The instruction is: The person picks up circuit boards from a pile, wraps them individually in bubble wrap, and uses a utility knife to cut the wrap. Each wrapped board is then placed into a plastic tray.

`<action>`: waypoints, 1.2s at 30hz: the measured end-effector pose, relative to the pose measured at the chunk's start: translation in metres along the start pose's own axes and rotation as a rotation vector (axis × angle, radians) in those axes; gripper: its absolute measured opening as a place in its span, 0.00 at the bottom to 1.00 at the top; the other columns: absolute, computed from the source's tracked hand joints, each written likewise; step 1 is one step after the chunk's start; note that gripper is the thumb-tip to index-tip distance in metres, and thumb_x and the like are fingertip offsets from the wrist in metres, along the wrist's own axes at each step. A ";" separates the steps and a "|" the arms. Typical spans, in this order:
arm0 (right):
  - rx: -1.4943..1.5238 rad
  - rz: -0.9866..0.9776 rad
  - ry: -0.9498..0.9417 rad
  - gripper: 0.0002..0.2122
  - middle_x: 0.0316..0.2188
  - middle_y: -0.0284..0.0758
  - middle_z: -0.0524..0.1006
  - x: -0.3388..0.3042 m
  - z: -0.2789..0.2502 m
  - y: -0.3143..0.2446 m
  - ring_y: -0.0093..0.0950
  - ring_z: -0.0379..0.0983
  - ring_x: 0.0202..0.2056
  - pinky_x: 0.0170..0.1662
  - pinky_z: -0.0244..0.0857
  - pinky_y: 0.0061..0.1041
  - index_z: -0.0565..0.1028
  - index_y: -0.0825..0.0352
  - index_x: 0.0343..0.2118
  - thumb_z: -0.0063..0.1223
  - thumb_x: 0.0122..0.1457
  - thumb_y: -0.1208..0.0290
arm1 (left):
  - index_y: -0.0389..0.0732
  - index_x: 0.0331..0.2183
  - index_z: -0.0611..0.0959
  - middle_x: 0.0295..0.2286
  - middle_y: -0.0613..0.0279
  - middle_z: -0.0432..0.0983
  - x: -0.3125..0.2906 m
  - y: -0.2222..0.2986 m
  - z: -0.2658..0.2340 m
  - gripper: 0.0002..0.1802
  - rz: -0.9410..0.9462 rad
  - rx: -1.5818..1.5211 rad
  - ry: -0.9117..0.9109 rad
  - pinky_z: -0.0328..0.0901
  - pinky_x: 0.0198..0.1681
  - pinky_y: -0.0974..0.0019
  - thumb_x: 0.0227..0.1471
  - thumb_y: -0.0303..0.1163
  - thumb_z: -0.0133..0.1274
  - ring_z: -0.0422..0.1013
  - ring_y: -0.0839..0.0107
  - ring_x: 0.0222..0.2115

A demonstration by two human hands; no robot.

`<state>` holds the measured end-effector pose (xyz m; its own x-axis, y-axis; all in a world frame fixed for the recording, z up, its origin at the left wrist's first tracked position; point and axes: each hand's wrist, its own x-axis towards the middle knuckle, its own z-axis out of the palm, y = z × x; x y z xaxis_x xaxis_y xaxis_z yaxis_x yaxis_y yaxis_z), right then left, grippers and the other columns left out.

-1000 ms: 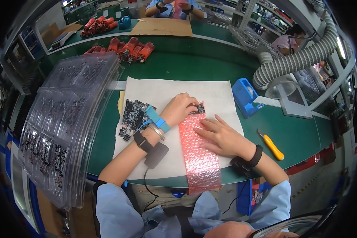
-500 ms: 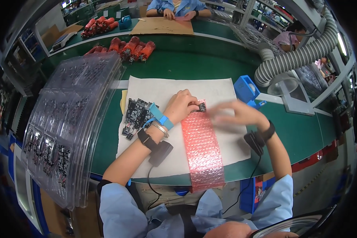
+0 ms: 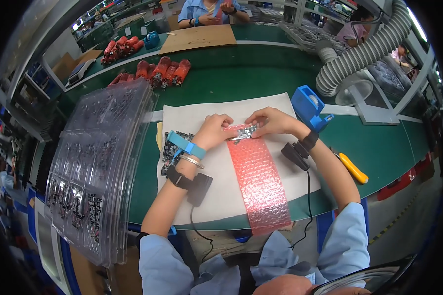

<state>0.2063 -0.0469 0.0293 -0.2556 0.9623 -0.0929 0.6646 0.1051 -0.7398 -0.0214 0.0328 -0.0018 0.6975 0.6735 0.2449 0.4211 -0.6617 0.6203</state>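
Note:
A strip of pink bubble wrap (image 3: 262, 182) runs toward me over a white sheet (image 3: 206, 196) and hangs past the table's front edge. On its far end lies a small circuit board (image 3: 246, 132), silvery parts showing. My left hand (image 3: 214, 132) pinches at the board's left end, beside the wrap's edge. At the other end, the thumb and fingers of my right hand (image 3: 274, 122) close on the board. Partly hidden by my left wrist, several dark circuit boards (image 3: 171, 153) rest on the sheet. Both wrists carry black straps with cabled boxes.
Clear plastic trays (image 3: 91, 162) of boards are stacked at left. Red wrapped bundles (image 3: 165, 71) lie farther back. At right are a blue tape dispenser (image 3: 305, 105), yellow-handled cutters (image 3: 353, 168) and a grey duct hose (image 3: 364, 56). Another person (image 3: 211, 14) sits across the table.
My right hand has come in from the right and now grips the board with my left. The board's silvery parts now show. Yellow-handled cutters have come into view beside my right forearm.

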 end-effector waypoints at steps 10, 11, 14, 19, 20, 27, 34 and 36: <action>0.098 0.016 0.056 0.21 0.35 0.32 0.75 0.003 -0.002 0.015 0.20 0.69 0.35 0.43 0.64 0.20 0.76 0.67 0.46 0.65 0.50 0.65 | 0.36 0.32 0.82 0.31 0.52 0.76 0.006 -0.002 -0.001 0.17 -0.202 -0.168 -0.155 0.67 0.41 0.59 0.37 0.32 0.66 0.71 0.56 0.36; 0.060 0.005 0.050 0.20 0.35 0.32 0.75 0.004 -0.003 0.012 0.21 0.69 0.35 0.43 0.64 0.20 0.76 0.67 0.46 0.64 0.50 0.66 | 0.36 0.32 0.82 0.31 0.52 0.76 0.004 -0.002 0.000 0.17 -0.204 -0.168 -0.154 0.67 0.41 0.59 0.37 0.32 0.66 0.71 0.56 0.36; 0.022 -0.043 0.055 0.19 0.34 0.32 0.76 0.006 -0.002 0.013 0.22 0.70 0.35 0.42 0.65 0.20 0.77 0.67 0.45 0.64 0.50 0.65 | 0.36 0.30 0.81 0.28 0.53 0.77 -0.005 0.001 0.003 0.16 0.057 0.027 0.208 0.68 0.37 0.60 0.36 0.32 0.67 0.72 0.58 0.32; 0.039 -0.095 0.088 0.18 0.33 0.33 0.77 0.003 -0.001 0.021 0.23 0.72 0.33 0.39 0.66 0.22 0.78 0.67 0.42 0.65 0.49 0.64 | 0.36 0.32 0.80 0.25 0.60 0.75 -0.007 0.003 -0.007 0.16 0.192 0.141 0.060 0.66 0.32 0.68 0.39 0.31 0.66 0.70 0.69 0.27; 0.048 -0.090 0.090 0.17 0.33 0.33 0.77 0.003 0.000 0.021 0.23 0.72 0.33 0.39 0.66 0.22 0.78 0.67 0.41 0.65 0.50 0.64 | 0.36 0.31 0.80 0.24 0.60 0.75 -0.006 0.004 -0.009 0.15 0.116 0.063 -0.017 0.66 0.32 0.67 0.39 0.31 0.66 0.70 0.68 0.26; 0.174 -0.180 0.157 0.19 0.36 0.32 0.75 -0.008 0.009 0.024 0.22 0.69 0.37 0.42 0.64 0.21 0.77 0.66 0.43 0.66 0.48 0.64 | 0.36 0.30 0.81 0.23 0.59 0.74 -0.009 0.014 -0.012 0.15 0.069 0.012 -0.127 0.66 0.31 0.66 0.38 0.31 0.66 0.69 0.67 0.25; 0.138 -0.196 0.131 0.21 0.40 0.31 0.73 -0.017 0.006 0.020 0.22 0.66 0.38 0.42 0.63 0.20 0.75 0.66 0.45 0.67 0.47 0.67 | 0.36 0.30 0.81 0.23 0.58 0.74 -0.010 0.019 -0.009 0.14 0.063 0.038 -0.083 0.65 0.31 0.65 0.40 0.32 0.64 0.69 0.67 0.25; 0.141 -0.214 0.147 0.20 0.38 0.32 0.73 -0.015 0.007 0.020 0.23 0.66 0.37 0.41 0.63 0.21 0.76 0.65 0.43 0.67 0.47 0.64 | 0.36 0.30 0.81 0.23 0.58 0.74 -0.010 0.020 -0.009 0.14 0.065 0.046 -0.087 0.65 0.31 0.65 0.40 0.32 0.64 0.69 0.66 0.25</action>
<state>0.2187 -0.0612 0.0110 -0.2681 0.9491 0.1654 0.4994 0.2838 -0.8186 -0.0255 0.0155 0.0154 0.7712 0.5986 0.2166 0.3979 -0.7189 0.5700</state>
